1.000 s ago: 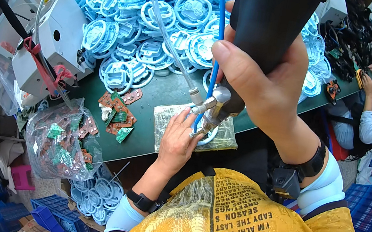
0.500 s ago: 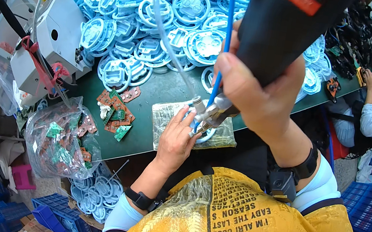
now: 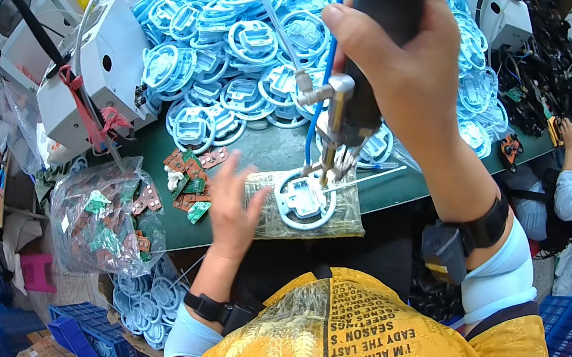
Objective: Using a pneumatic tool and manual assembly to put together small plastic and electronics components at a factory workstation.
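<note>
Blue ring (image 3: 304,199) now less covered, hands (image 3: 233,215) shifted (left blurred), driver (image 3: 378,35) seemingly raised

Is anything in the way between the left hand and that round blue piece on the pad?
Nothing visible: only the taped pad shows between the left hand and the round blue piece. The black tool in the right hand shows over the piece's far edge.

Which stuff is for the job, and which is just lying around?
Seemingly for the job:
- black tool in the right hand
- pale-blue ring part near its tip
- shiny pad underneath

Probably just about:
- pink stool
- blue crates
</note>
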The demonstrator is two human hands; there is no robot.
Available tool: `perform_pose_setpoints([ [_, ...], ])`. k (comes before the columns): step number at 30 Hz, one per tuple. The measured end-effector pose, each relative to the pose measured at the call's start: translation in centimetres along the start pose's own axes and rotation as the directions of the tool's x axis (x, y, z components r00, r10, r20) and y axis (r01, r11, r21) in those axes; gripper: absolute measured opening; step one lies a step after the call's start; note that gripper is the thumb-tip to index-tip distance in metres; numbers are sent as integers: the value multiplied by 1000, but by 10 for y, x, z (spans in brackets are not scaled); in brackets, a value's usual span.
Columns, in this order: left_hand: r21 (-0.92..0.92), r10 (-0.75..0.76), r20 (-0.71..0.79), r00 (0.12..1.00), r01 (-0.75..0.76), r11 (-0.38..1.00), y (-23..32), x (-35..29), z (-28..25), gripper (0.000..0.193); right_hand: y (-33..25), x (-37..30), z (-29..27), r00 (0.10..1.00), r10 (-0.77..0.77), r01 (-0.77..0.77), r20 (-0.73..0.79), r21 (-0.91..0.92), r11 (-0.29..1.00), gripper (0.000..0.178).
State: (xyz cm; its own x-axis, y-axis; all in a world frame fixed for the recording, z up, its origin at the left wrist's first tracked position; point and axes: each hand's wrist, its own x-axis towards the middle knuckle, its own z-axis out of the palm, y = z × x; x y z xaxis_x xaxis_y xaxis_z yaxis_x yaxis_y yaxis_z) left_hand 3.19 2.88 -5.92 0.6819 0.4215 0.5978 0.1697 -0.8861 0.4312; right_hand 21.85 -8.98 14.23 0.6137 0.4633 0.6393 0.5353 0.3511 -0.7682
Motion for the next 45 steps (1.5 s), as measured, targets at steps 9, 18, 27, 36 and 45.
perform_pose_setpoints([
  [9,-87,-6,604,797,74,993,19,21,2,70,40,9,-5,996,70,-77,-56,-137,988,38],
  [18,-367,-12,576,818,271,890,-6,20,-25,73,44,16,-20,998,32,-43,-57,-192,980,36],
  [27,-377,-38,568,822,301,876,-5,15,-31,74,69,9,-20,805,-590,486,-60,-504,714,45],
  [36,-551,-289,530,797,583,597,8,-9,-23,73,69,-138,-3,819,167,-26,549,-255,966,25],
  [45,-554,-307,358,882,465,690,15,-22,-11,69,86,-157,12,776,248,-56,580,-328,943,28],
])
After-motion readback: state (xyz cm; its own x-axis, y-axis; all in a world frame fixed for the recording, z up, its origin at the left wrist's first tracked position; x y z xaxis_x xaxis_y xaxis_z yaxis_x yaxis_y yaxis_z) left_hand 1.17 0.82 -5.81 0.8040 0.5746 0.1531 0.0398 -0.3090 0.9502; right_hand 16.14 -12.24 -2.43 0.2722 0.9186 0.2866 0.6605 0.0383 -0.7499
